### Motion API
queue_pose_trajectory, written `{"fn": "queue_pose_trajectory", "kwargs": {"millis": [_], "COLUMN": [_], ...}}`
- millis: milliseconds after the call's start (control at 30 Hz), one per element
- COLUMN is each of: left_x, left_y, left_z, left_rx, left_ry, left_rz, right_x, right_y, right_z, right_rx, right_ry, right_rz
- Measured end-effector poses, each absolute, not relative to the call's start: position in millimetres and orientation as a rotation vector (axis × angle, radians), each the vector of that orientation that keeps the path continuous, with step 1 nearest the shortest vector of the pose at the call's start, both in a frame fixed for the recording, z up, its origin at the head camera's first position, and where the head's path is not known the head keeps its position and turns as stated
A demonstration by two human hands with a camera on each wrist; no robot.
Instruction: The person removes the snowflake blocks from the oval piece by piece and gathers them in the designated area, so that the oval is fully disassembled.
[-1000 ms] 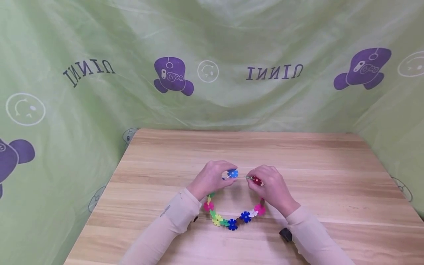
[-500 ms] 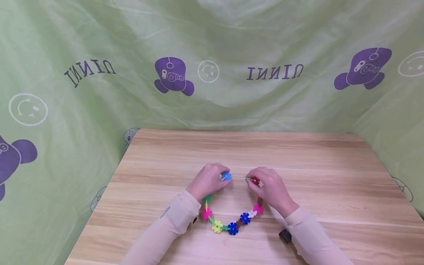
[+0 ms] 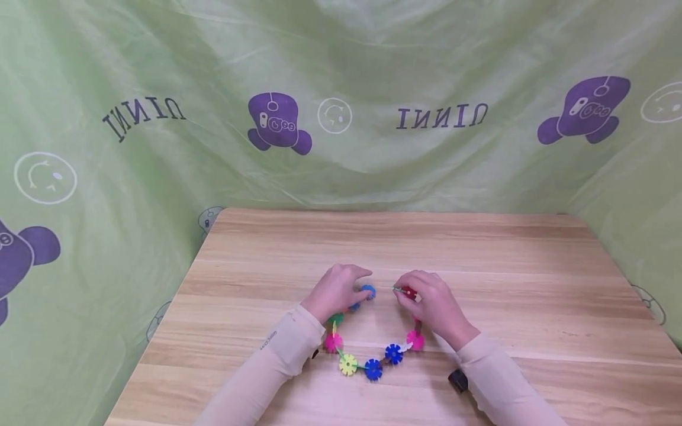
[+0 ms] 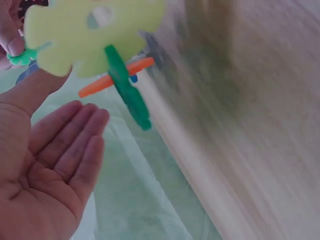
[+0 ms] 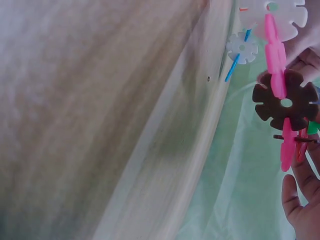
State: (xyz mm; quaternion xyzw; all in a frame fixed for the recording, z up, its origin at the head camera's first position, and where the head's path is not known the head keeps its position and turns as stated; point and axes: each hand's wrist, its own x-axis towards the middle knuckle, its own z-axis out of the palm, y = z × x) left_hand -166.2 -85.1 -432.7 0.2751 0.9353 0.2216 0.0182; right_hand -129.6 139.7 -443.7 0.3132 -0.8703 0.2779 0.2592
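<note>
A chain of interlocking plastic snowflake discs hangs in a curve between my hands, with a yellow disc point(image 3: 348, 364) and dark blue discs at its low part. My left hand point(image 3: 335, 290) has its index finger stretched out, apart from the thumb. The light blue disc point(image 3: 368, 291), at the left end, sits by the thumb; whether the thumb carries it I cannot tell. The other fingers point(image 4: 75, 145) are extended in the left wrist view. My right hand point(image 3: 434, 305) pinches a green disc point(image 4: 22, 57) at the other end, beside a red disc point(image 3: 409, 293).
Below the hands is a wooden table point(image 3: 506, 254). Behind and beside it hangs a green printed curtain point(image 3: 373, 171). In the right wrist view, a brown disc point(image 5: 267, 107) and a white disc point(image 5: 292, 25) dangle near the right fingers.
My left hand has drawn left, away from the right one. Its index finger has lifted off the light blue disc, which now sits lower. The chain's low part has sunk toward me.
</note>
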Motion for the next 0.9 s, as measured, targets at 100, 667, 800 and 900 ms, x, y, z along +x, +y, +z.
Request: {"fn": "queue_pose_trajectory", "kwargs": {"millis": [100,667,800,900], "left_x": [-165.2,-158.7,-159.2,-160.0], "left_y": [-84.5,-73.9,-71.7,-70.6], "left_z": [-430.8,-425.2,-425.5,-424.9], "left_rx": [0.951,1.389,1.433,1.457], "left_ry": [2.911,2.862,2.845,2.846], "left_rz": [0.744,0.976,0.988,0.967], "right_x": [-130.5,-130.6,-130.9,-131.0], "right_y": [139.7,139.9,139.9,140.0], "right_z": [-443.9,-446.7,-447.1,-447.0], "right_rx": [0.857,0.91,0.923,0.93], "right_ry": [-2.35,-2.311,-2.301,-2.297], "right_rz": [0.756,0.814,0.816,0.822]}}
